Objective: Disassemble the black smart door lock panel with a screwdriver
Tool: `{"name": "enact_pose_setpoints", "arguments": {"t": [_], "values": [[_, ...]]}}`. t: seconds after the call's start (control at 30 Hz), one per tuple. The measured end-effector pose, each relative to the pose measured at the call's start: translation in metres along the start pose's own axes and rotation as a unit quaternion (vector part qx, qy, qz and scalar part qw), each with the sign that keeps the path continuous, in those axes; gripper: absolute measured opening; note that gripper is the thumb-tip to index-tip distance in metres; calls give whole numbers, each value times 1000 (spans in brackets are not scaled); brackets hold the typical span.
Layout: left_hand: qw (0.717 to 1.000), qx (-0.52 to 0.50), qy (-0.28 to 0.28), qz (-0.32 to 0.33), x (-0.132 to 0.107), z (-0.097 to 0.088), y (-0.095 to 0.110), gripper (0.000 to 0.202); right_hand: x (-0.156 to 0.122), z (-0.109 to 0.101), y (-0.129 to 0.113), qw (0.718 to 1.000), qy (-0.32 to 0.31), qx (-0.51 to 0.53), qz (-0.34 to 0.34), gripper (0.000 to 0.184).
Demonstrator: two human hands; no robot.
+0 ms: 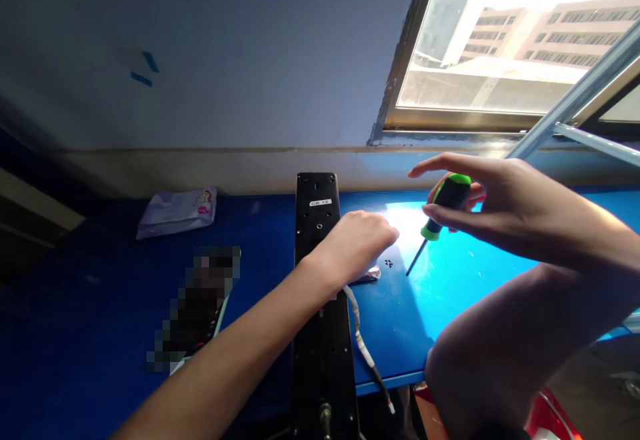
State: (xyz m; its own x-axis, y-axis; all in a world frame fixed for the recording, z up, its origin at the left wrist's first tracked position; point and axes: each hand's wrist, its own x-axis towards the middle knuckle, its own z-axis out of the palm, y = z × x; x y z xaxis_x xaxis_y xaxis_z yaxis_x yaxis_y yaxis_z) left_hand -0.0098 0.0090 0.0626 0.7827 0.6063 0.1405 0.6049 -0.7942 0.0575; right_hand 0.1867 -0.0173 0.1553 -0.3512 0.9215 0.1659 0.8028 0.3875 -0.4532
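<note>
Blue table [450, 293], right hand [500, 200] gripping screwdriver [443, 210]

Your left hand [357, 243] covers the black panel [320, 333] mid-length and most of a silvery piece [369, 275]. Can't tell what that is, or whether your fingers grip it. Dark specks [389, 263] beside it: too small to identify. The panel's near end runs off the bottom edge. The pixelated block [197, 307] is unreadable. Your right hand [480, 200], wrapped round the screwdriver [450, 197], hides part of its handle. The red object [550, 420] is cut off at the bottom.
</note>
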Motion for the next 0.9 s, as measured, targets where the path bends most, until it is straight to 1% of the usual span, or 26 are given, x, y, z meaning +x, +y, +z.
{"name": "enact_pose_setpoints", "arguments": {"t": [0.07,0.1,0.2,0.33,0.5,0.7,0.8,0.9], "values": [[998,12,-54,-7,14,5,0,16,-2,-1,7,999,-13,20,25,53],[997,12,-72,-9,20,8,0,17,-4,-2,10,999,-17,32,37,54],[995,8,-104,3,33,19,-1,18,-9,-3,17,998,-17,44,52,53],[990,7,-142,15,40,29,1,18,-12,-6,23,998,-7,33,47,50],[986,-2,-167,18,44,33,4,20,-13,-8,26,999,-4,20,45,47],[984,0,-181,-2,46,36,-2,31,-12,-8,28,998,-7,41,43,48],[982,4,-187,-12,47,36,-4,30,-12,-8,27,998,-8,41,42,48],[981,-5,-195,-4,48,35,-2,27,-12,-7,27,998,-6,44,36,48]]}}
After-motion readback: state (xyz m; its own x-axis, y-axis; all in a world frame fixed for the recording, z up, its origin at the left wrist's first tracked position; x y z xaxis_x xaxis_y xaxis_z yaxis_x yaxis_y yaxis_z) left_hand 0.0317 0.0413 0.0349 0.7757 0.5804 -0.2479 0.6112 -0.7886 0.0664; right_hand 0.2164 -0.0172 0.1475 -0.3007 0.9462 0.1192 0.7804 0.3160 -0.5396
